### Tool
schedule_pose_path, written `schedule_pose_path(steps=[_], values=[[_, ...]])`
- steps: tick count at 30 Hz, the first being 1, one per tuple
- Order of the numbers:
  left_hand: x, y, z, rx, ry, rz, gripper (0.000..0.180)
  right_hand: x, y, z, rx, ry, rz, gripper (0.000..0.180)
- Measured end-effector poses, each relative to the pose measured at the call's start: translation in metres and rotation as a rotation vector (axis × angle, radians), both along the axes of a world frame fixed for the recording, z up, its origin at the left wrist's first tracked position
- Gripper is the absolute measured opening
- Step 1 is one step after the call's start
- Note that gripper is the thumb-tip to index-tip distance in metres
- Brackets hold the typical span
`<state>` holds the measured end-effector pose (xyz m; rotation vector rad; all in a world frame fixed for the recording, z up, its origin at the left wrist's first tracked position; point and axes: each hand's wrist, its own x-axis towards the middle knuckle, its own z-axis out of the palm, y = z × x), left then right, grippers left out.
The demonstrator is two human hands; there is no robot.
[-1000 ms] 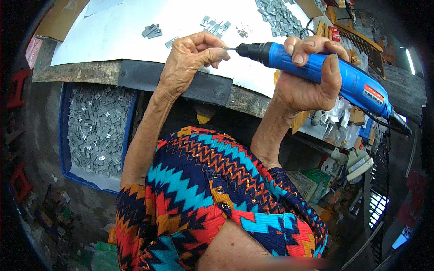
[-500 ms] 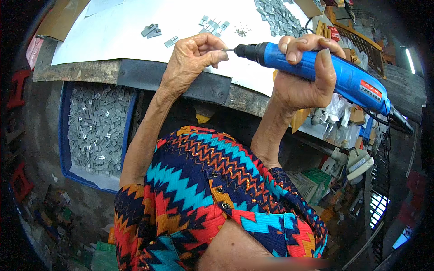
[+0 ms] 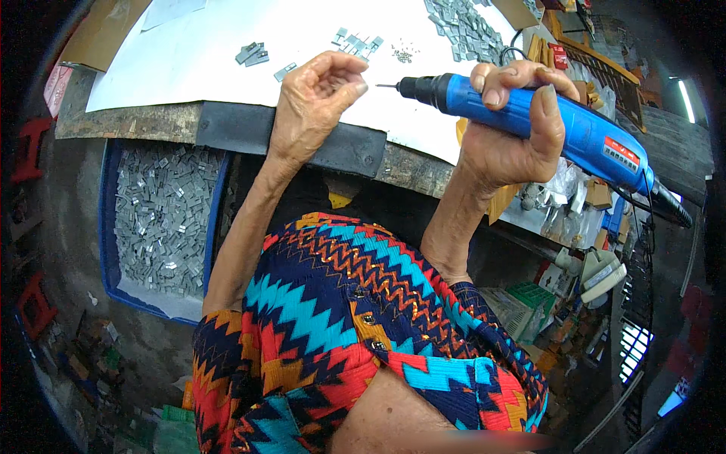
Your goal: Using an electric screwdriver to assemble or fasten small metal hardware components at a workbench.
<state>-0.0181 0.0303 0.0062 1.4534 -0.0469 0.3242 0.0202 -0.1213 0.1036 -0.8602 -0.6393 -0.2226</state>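
My right hand (image 3: 514, 121) is wrapped round a blue electric screwdriver (image 3: 590, 140) with a black nose, held nearly level. Its thin bit (image 3: 386, 85) points left and ends just short of my left hand (image 3: 318, 102). The left fingers are curled in a pinch above the white table sheet; whatever they hold, if anything, is too small or hidden to make out. Beyond that hand lie a group of small grey rectangular pieces (image 3: 357, 45) and a scatter of tiny screws (image 3: 405, 53). Other flat grey pieces (image 3: 252, 54) rest farther left.
A larger pile of grey pieces (image 3: 469, 34) covers the table's far right. Below the table edge at left stands a blue bin (image 3: 108, 227) full of similar pieces. A cardboard box (image 3: 98, 38) is at the far left corner. Plastic bags (image 3: 563, 185) and a cable (image 3: 639, 219) crowd the right side.
My left hand has drawn back left, away from the screwdriver's bit, which its fingertips were touching or nearly touching. The screwdriver has shifted very slightly right and down, still in my right hand.
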Motion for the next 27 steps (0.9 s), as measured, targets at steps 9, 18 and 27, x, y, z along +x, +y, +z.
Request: schedule_pose_path(steps=[9,18,27], values=[[0.016,0.005,-0.003,0.922,-0.082,0.385,0.021,0.0,-0.004,-0.008,-0.011,0.048,-0.117,0.024],[0.033,0.001,-0.009,1.059,-0.031,0.369,0.023,-0.004,-0.013,-0.013,-0.08,0.077,-0.157,0.023],[0.03,-0.008,-0.012,1.075,-0.088,0.269,0.024,-0.005,-0.013,-0.016,-0.079,0.084,-0.205,0.026]])
